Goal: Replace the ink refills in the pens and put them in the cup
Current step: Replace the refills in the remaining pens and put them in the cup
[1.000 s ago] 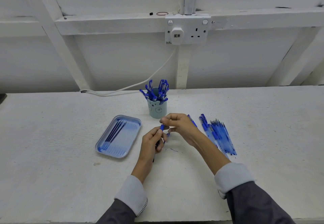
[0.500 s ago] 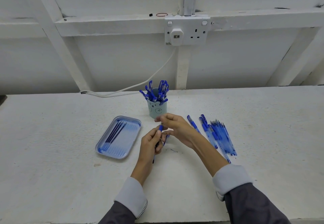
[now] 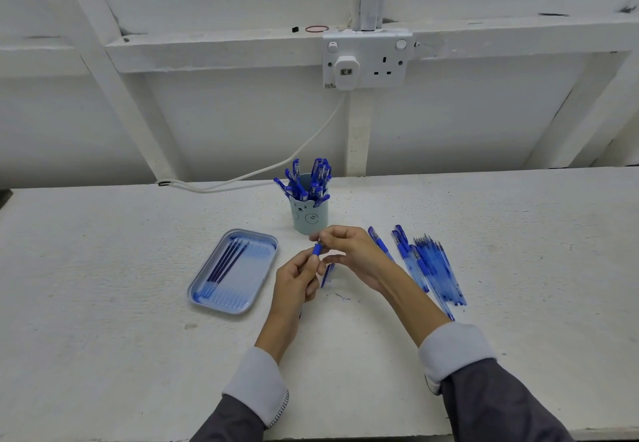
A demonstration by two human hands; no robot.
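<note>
1. Two grey sleeves with pale cuffs reach in from the near edge of the white desk (image 3: 103, 338), forearms angled toward each other.
2. The left hand (image 3: 297, 279) has its fingers curled round the lower barrel of a blue pen (image 3: 316, 249), which it holds upright and tilted slightly away from the person.
3. The right hand (image 3: 356, 251), just beyond and beside the left, pinches the upper tip of the same pen between thumb and forefinger, with the other fingers loosely bent beneath.
4. A small blue pen part (image 3: 327, 274) shows just under the right hand; whether the lower fingers hold it cannot be told. A faint ink mark (image 3: 342, 297) stains the desk between the wrists.
5. To the left of the left hand lies a pale blue tray (image 3: 207, 298), set at a slant, with a few dark refills (image 3: 226, 263) lying side by side in its far half.
6. To the right of the right hand, a row of loose blue pens and clear refills (image 3: 428, 265) lies flat on the desk, their tips pointing away from the person.
7. Just beyond the hands stands the pale cup (image 3: 309, 216), a bear face on its wall, packed with upright blue pens (image 3: 311, 178).
8. Behind the cup, a white cable (image 3: 276, 168) runs from the desk's back edge up the wall to a plug (image 3: 345, 68) in a double socket (image 3: 368, 57); a red rubber band (image 3: 316, 29) lies on the ledge above.
</note>
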